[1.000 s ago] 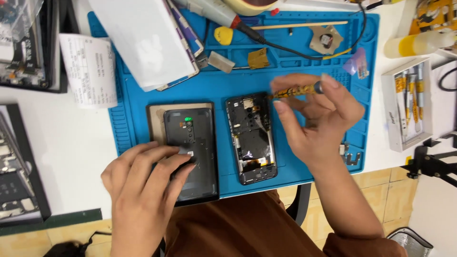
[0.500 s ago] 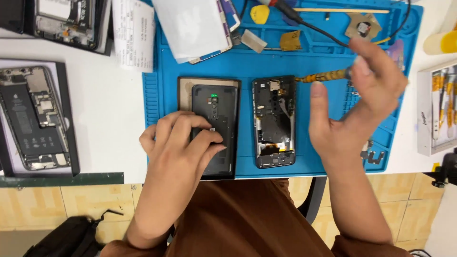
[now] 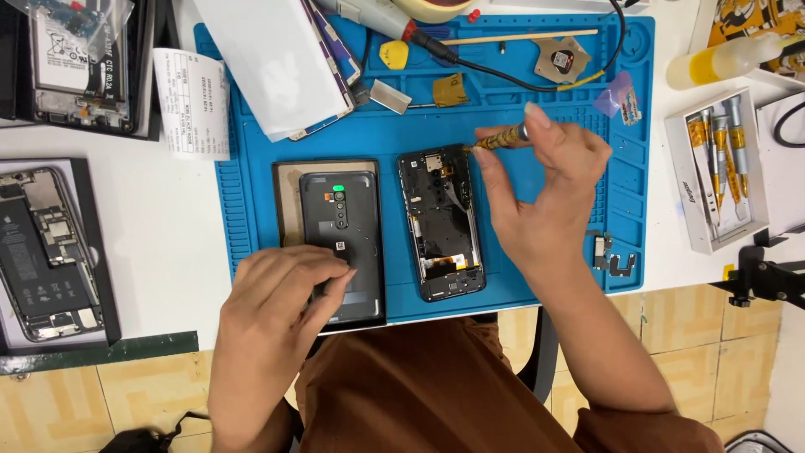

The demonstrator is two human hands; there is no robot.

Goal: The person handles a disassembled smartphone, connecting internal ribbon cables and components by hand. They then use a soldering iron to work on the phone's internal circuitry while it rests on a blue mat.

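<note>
On the blue repair mat [image 3: 251,210], the right hand [image 3: 545,189] has come down since half a second ago, bringing the gold screwdriver [image 3: 501,138] to the opened phone's [image 3: 442,222] top right corner. The screwdriver lies nearly level, tip pointing left, pinched between fingertips. The phone's long axis runs away from the person. The left hand [image 3: 281,298] stays flat on the dark back cover [image 3: 342,231], fingers spread, left of the phone.

A slim brass-coloured precision screwdriver [image 3: 501,137] lies nearly level, tip at nine o'clock on the top corner of an opened black phone chassis [image 3: 442,222]; a dark grey phone back cover [image 3: 341,243] lies flat beside it at nine o'clock
</note>
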